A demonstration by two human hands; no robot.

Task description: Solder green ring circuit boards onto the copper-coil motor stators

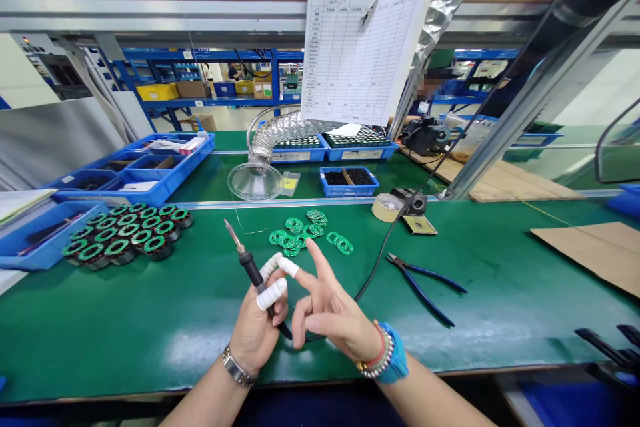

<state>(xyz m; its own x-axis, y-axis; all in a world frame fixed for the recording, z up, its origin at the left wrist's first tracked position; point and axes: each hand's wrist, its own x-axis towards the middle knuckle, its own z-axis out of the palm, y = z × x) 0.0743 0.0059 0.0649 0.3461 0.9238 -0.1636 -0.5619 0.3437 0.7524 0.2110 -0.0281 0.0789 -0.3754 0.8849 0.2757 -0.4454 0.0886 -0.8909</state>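
Left hand: your left hand (255, 337) is closed around the soldering iron, at lower centre of the frame, with white finger cots (273, 293) on the fingers and a metal-link watch (239, 367) on the wrist.
Right hand: your right hand (330, 313) is open with the fingers spread, the index finger pointing up toward the boards and not touching them; a blue wristband (395, 353) and beaded bracelets (377, 363) sit on the wrist.
Soldering iron: the soldering iron (251, 267) is held off the surface, its metal tip angled to the upper left, and a black cord (373, 273) runs from it to the right.
Boards: green ring-shaped circuit boards (295, 233) lie in a loose scatter just above your fingertips, at centre.
Surface: a green mat surface (475, 340) spans the frame, with blue-handled side cutters (425, 287) right of your hands and a sheet of cardboard (590, 253) at the far right.
Left side: green-topped coil stacks (127, 233) stand in rows beside a blue tray (35, 240).
Back edge: there is a roll of tape (386, 207), a blue crate of black parts (349, 180), and a clear fume hood (255, 180) on a silver duct (285, 130).
Room: a printed sheet (360, 33) hangs at top centre; blue racks (200, 73) stand behind, and a blurred person (435, 80) is at upper right.
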